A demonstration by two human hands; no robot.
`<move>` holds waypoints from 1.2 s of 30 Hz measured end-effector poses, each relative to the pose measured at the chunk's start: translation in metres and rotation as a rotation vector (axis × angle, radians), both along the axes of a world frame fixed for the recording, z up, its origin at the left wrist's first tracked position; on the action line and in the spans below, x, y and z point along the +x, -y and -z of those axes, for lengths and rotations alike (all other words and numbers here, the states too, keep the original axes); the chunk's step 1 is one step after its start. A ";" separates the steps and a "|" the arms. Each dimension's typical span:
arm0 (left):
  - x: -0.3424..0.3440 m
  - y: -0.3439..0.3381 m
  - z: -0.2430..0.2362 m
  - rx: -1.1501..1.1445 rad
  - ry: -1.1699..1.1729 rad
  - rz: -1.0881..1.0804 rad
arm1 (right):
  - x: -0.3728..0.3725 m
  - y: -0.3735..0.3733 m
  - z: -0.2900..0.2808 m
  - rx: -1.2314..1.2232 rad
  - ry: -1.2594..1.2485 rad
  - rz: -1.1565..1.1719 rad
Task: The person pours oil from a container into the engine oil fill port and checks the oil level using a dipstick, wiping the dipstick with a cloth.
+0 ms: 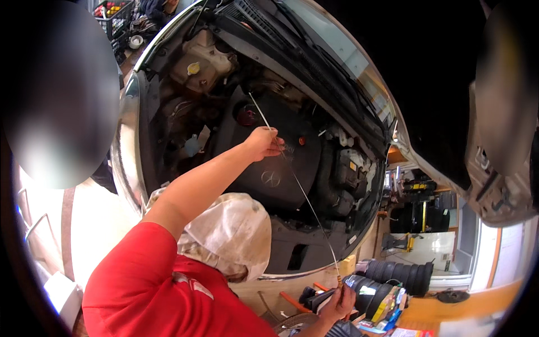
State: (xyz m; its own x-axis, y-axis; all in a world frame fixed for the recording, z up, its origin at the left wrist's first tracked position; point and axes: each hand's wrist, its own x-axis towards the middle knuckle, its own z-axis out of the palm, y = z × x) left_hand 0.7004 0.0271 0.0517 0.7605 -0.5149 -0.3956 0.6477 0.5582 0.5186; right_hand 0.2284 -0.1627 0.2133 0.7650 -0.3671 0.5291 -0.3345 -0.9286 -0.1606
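Note:
Neither of my hands shows in the head view. Another person, in a red shirt [129, 281] and a pale stained cap [227, 233], leans over an open engine bay, seen from above and behind. This person's left hand [264, 143] pinches a long thin metal dipstick [309, 199] partway along its length. The person's right hand [338, 303] grips its handle end near the front of the car. The dipstick slants across the dark engine cover [247, 177], its far end near a dark red cap [246, 115] on the engine.
A raised hood [432, 84] fills the upper right, beside the windshield [342, 45]. A yellow cap [193, 68] tops a reservoir at the left. Stacked tires [398, 272] stand at the right. A black crate [115, 19] sits at upper left.

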 end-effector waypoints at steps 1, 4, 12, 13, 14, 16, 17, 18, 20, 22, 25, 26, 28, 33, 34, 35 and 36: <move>0.013 0.005 0.003 -0.007 -0.013 -0.016 | 0.019 -0.003 -0.010 -0.039 0.003 0.007; 0.049 0.012 0.003 -0.043 -0.048 -0.002 | 0.067 -0.001 -0.034 -0.088 -0.044 -0.091; 0.111 0.031 0.027 -0.092 -0.164 -0.065 | 0.160 0.001 -0.069 -0.238 -0.127 -0.125; 0.116 0.033 0.032 -0.100 -0.171 -0.064 | 0.168 0.000 -0.072 -0.241 -0.122 -0.139; 0.121 0.035 0.036 -0.111 -0.176 -0.062 | 0.174 0.000 -0.076 -0.282 -0.146 -0.104; 0.129 0.039 0.043 -0.117 -0.197 -0.071 | 0.186 0.001 -0.080 -0.302 -0.162 -0.148; 0.133 0.041 0.043 -0.114 -0.210 -0.081 | 0.192 0.001 -0.082 -0.314 -0.168 -0.169; 0.136 0.042 0.043 -0.111 -0.223 -0.091 | 0.196 0.002 -0.081 -0.306 -0.144 -0.214; 0.141 0.043 0.047 -0.133 -0.240 -0.105 | 0.201 0.004 -0.083 -0.318 -0.176 -0.209; 0.147 0.043 0.052 -0.150 -0.253 -0.116 | 0.206 0.006 -0.085 -0.324 -0.188 -0.215; 0.151 0.044 0.058 -0.161 -0.272 -0.123 | 0.214 0.004 -0.085 -0.322 -0.187 -0.226; 0.153 0.044 0.060 -0.161 -0.275 -0.127 | 0.218 0.000 -0.087 -0.320 -0.188 -0.225; 0.154 0.045 0.062 -0.169 -0.273 -0.130 | 0.223 -0.001 -0.088 -0.335 -0.191 -0.239; 0.157 0.043 0.069 -0.166 -0.278 -0.123 | 0.234 -0.012 -0.092 -0.323 -0.182 -0.261; 0.158 0.041 0.071 -0.168 -0.264 -0.117 | 0.236 -0.016 -0.092 -0.320 -0.185 -0.260; 0.161 0.041 0.073 -0.171 -0.267 -0.116 | 0.240 -0.020 -0.091 -0.316 -0.186 -0.263; 0.163 0.040 0.074 -0.174 -0.270 -0.117 | 0.244 -0.023 -0.092 -0.310 -0.188 -0.268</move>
